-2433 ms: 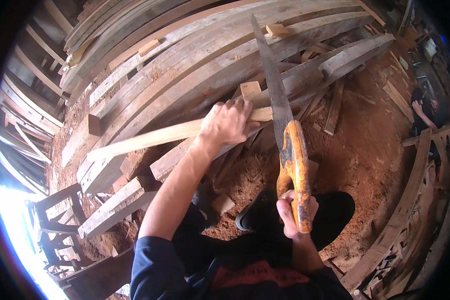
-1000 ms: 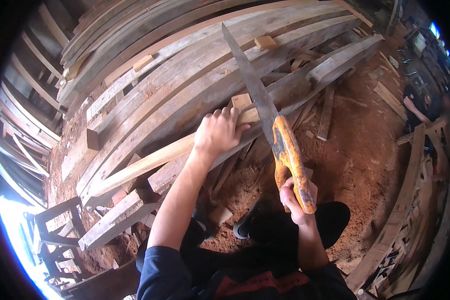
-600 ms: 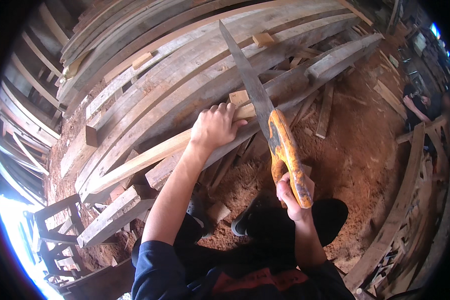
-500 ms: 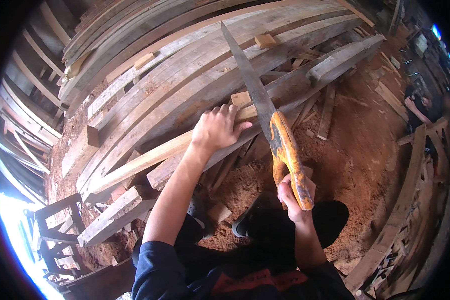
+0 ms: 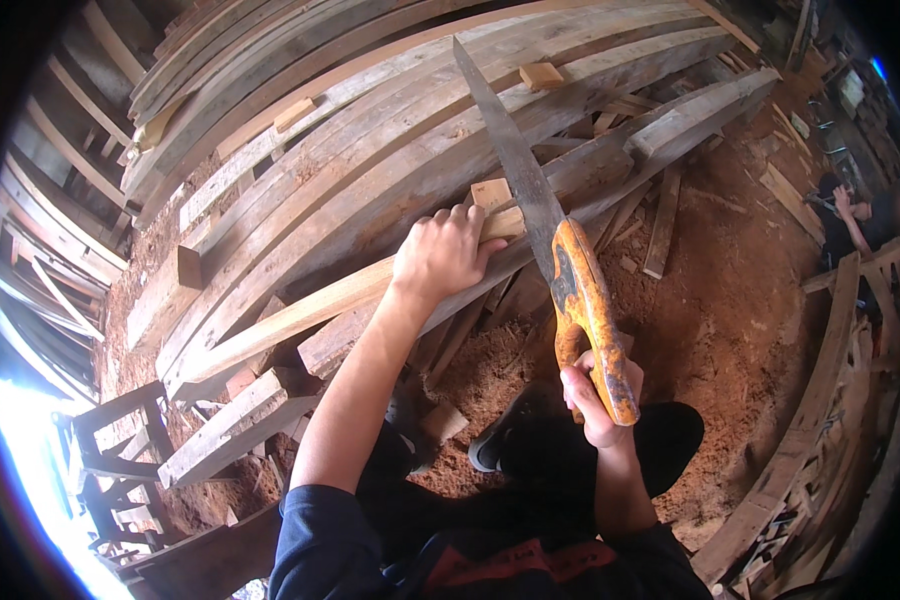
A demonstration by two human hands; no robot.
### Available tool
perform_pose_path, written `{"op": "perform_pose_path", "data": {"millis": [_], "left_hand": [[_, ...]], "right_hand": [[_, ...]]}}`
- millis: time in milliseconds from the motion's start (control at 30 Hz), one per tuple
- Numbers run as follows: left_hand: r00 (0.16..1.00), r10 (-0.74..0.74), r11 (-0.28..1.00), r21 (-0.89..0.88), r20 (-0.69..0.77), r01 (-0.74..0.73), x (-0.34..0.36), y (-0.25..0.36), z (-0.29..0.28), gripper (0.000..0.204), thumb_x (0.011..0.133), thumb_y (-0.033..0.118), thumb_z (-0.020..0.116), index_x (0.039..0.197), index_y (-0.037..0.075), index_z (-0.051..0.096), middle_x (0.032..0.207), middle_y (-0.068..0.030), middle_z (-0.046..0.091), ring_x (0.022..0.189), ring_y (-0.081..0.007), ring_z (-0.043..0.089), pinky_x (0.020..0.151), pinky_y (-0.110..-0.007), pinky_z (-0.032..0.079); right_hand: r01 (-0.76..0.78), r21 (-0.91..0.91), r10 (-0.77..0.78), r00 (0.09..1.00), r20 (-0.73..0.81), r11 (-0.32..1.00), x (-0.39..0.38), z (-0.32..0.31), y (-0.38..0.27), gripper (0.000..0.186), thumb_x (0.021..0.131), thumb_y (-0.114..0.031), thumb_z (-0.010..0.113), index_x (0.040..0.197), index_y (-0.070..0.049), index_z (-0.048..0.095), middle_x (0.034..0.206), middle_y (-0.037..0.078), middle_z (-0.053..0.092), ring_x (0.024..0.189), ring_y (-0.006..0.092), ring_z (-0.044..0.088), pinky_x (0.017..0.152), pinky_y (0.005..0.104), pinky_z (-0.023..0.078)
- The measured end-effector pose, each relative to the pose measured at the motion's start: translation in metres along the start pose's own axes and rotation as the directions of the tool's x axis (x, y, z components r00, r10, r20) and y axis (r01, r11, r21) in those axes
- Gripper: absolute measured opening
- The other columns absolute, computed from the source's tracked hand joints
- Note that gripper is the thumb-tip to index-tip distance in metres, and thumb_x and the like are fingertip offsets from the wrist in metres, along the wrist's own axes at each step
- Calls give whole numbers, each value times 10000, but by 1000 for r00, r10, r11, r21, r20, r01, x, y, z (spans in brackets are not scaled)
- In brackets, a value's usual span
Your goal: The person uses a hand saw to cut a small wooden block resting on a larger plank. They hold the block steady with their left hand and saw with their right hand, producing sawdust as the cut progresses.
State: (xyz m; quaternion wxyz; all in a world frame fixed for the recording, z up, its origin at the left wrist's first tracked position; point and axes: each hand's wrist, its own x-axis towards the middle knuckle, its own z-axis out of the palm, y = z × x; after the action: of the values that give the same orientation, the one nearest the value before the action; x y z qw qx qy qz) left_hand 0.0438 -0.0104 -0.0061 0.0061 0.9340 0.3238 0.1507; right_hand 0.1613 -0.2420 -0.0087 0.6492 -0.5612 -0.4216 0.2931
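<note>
My left hand [image 5: 438, 252] is wrapped over a pale wooden batten [image 5: 300, 315] near its right end, pressing it onto the timbers below. My right hand [image 5: 603, 392] grips the handle of a handsaw [image 5: 582, 290], whose worn yellow paint is chipped and stained. The saw's long grey blade points away from me and tapers toward its far tip. It crosses right beside the batten's cut end; whether blade and wood touch I cannot tell. A small wood block [image 5: 490, 193] sits just beyond my left fingers.
Long curved beams [image 5: 370, 170] lie side by side ahead, with another small block [image 5: 541, 76] on them. Reddish sawdust [image 5: 710, 330] covers the ground at right. A timber stack [image 5: 800, 440] lines the right edge, and another person's hand [image 5: 846, 204] shows at far right.
The whole view has shifted slightly to the right. My hands, the handsaw and the batten keep nearly the same places relative to one another.
</note>
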Motion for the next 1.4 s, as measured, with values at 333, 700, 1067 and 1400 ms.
{"op": "perform_pose_path", "data": {"millis": [333, 700, 1067, 1400], "left_hand": [[998, 19, 1000, -24, 56, -18, -1, -4, -2, 512, 888, 450, 586, 1112, -8, 545, 928, -213, 645, 805, -396, 662, 703, -469, 546], [999, -13, 1000, 25, 48, 11, 3, -3, -1, 491, 901, 459, 563, 1057, -7, 557, 922, -211, 640, 820, -380, 659, 692, -462, 545], [996, -22, 999, -30, 92, 25, 2, -5, -1, 488, 908, 455, 552, 1043, -13, 555, 931, -221, 638, 838, -388, 656, 709, -463, 540], [996, 1, 1000, 8, 85, -2, 2, -5, 0, 500, 910, 461, 547, 1066, -14, 558, 933, -206, 644, 826, -368, 661, 694, -451, 538]], "right_hand": [[-20, 32, 24, 994, -103, 999, -91, -30, -21, 124, 791, 2, 649, 753, -30, 535, 579, 37, 527, 528, 92, 512, 497, 243, 402], [-41, -114, 38, 999, -23, 993, -58, -11, -17, 152, 801, -27, 662, 737, -28, 525, 568, 31, 507, 488, 104, 479, 468, 264, 360], [-123, -181, 128, 992, 11, 976, -38, -25, -17, 145, 811, -72, 682, 775, -36, 547, 551, 48, 526, 468, 145, 515, 464, 281, 396], [-61, -78, 64, 998, 26, 995, -33, -22, -9, 185, 799, -51, 676, 713, -28, 514, 559, 44, 489, 473, 142, 472, 469, 289, 359]]}}
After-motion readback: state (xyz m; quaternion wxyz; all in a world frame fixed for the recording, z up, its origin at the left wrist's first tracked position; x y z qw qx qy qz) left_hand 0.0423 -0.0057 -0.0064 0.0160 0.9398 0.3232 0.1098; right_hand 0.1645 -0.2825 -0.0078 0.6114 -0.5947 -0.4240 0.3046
